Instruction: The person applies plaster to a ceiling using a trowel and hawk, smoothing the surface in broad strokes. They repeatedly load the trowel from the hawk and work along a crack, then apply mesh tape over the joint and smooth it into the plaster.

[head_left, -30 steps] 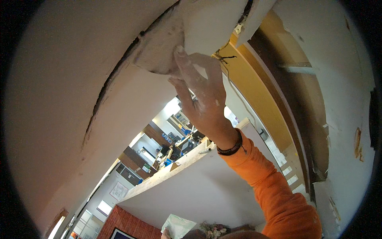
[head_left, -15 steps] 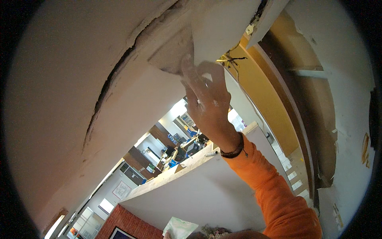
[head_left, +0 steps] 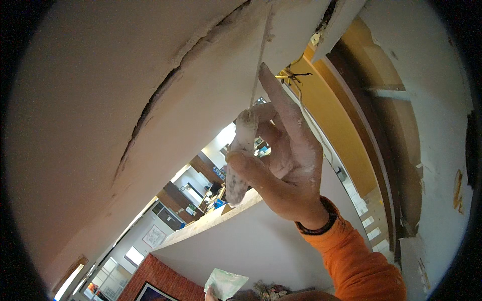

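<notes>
My right hand, in an orange sleeve and dusted with white, is raised below the pale overhead surface. It is closed around the whitened handle of a putty knife, with the forefinger stretched up along the blade. The blade shows nearly edge-on as a thin line and reaches to the surface; I cannot tell whether it touches. Left of it, a long dark crack runs through the surface. At the bottom edge, the fingers of my left hand grip a pale greenish-white sheet or bag, partly cut off.
Yellow wires hang from an opening beside a curved tan panel. A low partition with a wooden top edge crosses below my right hand. Beyond it are desks and office things. A red brick wall stands at lower left.
My right hand has come down from the surface and turned, bringing its palm side into view. The blade, seen broadside against the surface before, now appears nearly edge-on.
</notes>
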